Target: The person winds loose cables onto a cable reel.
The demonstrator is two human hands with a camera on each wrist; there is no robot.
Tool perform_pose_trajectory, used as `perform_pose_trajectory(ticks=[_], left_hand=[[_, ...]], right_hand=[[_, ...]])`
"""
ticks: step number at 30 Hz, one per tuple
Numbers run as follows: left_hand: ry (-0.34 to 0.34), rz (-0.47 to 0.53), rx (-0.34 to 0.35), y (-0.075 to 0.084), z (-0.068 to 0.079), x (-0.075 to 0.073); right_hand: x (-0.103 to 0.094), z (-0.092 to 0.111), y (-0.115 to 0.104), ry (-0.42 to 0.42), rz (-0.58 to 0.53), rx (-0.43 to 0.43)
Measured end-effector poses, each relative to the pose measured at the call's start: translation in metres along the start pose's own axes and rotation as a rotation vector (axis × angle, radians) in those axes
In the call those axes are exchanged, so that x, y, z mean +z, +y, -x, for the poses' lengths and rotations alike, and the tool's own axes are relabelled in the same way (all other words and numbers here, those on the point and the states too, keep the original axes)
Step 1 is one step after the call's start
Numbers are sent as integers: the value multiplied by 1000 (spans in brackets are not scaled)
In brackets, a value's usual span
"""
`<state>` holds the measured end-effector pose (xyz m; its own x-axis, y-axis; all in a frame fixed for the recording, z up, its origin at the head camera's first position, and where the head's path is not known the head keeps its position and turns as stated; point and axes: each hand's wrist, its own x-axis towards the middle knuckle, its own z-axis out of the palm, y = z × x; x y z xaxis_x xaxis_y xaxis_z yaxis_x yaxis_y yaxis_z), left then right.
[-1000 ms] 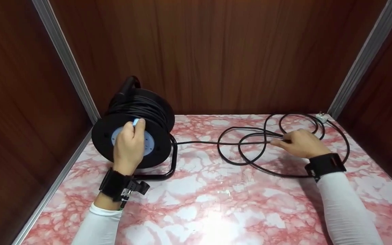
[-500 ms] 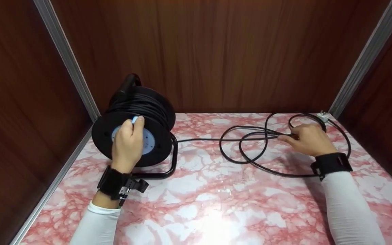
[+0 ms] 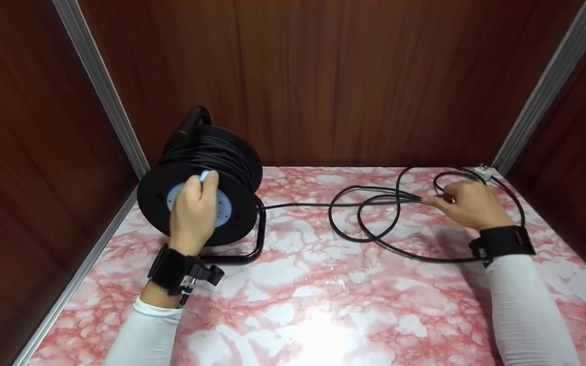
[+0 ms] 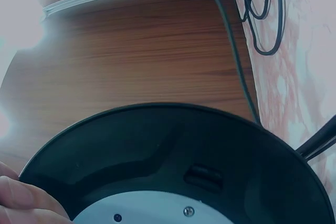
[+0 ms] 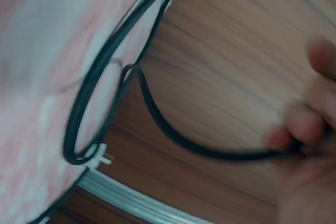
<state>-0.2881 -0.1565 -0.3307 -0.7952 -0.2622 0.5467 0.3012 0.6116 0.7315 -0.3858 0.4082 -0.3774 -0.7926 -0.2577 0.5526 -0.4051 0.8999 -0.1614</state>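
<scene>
A black cable reel with a pale blue socket disc stands at the left in the head view, tilted back on its tubular frame. My left hand grips a light blue crank knob on its face. In the left wrist view, its fingers show at the lower left. Black cable runs from the reel to my right hand, which holds it between thumb and curled fingers. Seen from the right wrist, the cable bends away from those fingers.
Loose cable loops lie on the pink-and-white marbled tabletop. A white plug rests at the far right corner. Brown wood-look panels with metal corner strips enclose the back and sides.
My right hand has shifted right and slightly away from me along the cable. My left hand stays on the knob, in nearly the same spot.
</scene>
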Motion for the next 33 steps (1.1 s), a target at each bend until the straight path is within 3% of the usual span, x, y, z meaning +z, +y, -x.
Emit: perform_pose_trajectory(ticks=[2,4,9,11,18,23,29,33], left_hand=[[-12,-4,3,1,0,2],[-20,-8,7,2,1,3],[-31,-15,25,4,3,7],[-32,-21,33,5,3,9],[-41,-67,48,5,7,15],[-83,-146,89,5,9,17],[-139,-227,117,7,13,21],[-193,-265,113,7,17,26]], right_hand=[[-1,4,2,-91,-38,87],[0,5,4,-104,-58,110],[-1,2,2,20,-35,30],[-1,0,0,31,-28,23],[1,-1,-9,-56,-55,59],[5,1,-14,-54,-62,26],[12,-1,-22,-122,-85,51],[15,-5,-28,-133,-79,-8]])
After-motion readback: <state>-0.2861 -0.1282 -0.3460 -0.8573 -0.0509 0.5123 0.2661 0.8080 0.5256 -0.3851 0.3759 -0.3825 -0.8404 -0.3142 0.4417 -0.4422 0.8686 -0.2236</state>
